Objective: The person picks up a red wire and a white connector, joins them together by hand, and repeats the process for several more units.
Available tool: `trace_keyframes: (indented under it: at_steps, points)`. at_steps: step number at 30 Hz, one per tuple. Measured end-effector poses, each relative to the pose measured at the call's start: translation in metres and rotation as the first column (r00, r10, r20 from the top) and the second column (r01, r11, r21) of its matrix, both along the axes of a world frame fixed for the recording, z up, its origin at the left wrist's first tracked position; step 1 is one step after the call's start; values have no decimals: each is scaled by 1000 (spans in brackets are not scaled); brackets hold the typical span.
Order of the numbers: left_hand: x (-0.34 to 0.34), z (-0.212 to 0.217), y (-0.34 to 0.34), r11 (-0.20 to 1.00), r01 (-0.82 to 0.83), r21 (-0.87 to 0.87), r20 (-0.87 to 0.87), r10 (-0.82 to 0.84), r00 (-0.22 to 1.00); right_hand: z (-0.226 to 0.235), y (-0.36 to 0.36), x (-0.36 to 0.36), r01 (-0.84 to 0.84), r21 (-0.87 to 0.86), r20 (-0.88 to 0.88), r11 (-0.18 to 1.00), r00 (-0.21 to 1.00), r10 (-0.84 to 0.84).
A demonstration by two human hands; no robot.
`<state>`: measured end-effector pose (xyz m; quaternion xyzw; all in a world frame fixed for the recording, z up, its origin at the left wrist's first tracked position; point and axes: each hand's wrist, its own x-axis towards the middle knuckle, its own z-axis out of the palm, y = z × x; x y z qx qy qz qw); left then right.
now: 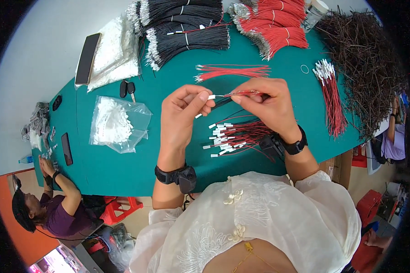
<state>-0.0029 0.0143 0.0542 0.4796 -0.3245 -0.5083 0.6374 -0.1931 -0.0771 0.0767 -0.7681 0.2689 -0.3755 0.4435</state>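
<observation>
On the far side of the wire pile (pixel 255 131), the left hand (pixel 181 109) is pinching a white plug (pixel 211 97) while the right hand (pixel 269 102) is gripping red wire (pixel 247 93); its thin tip is risking bending if the hands are pushing crookedly.

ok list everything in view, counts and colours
table: one, green, middle
wire bundles: several, black and red, far side
loose wires: several, red, centre
plugged wires: many, red, black, near side
white-tipped wires: many, red, right
tangle: one, brown, far right
jar: one, whitish, far side
bags: several, clear, left
phones: two, dark, left
key fobs: two, black, left
co-workers: at least two, purplish, both sides
connector: one, white, left fingertips
held wires: uncounted, red, right fingertips
left hand: one, bare, centre
right hand: one, bare, centre
</observation>
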Motion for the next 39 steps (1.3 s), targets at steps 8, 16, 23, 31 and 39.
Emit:
trace_keyframes:
  at_steps: [8, 16, 23, 31, 39]
  points:
    - [-2, 1, 0, 1000, 22, -13, 20, -22, 1000, -2, 1, 2, -3, -15, 2, 1000, 1000, 3]
    - [-3, 1, 1, 999, 43, -24, 118, -40, 992, 0, 2, 4, -32, 0, -11, 999, 999, 32]
    - [-6, 0, 1, 999, 26, -31, 153, -21, 988, -1, 0, 5, -37, 4, -36, 999, 999, 37]
    - [-13, 0, 2, 999, -24, -35, 197, 30, 980, -3, 3, 5, -29, 38, -50, 999, 998, 31]
    - [-14, -2, 0, 999, -24, -22, 159, 27, 987, -5, 4, 5, -30, 85, -33, 996, 999, 33]
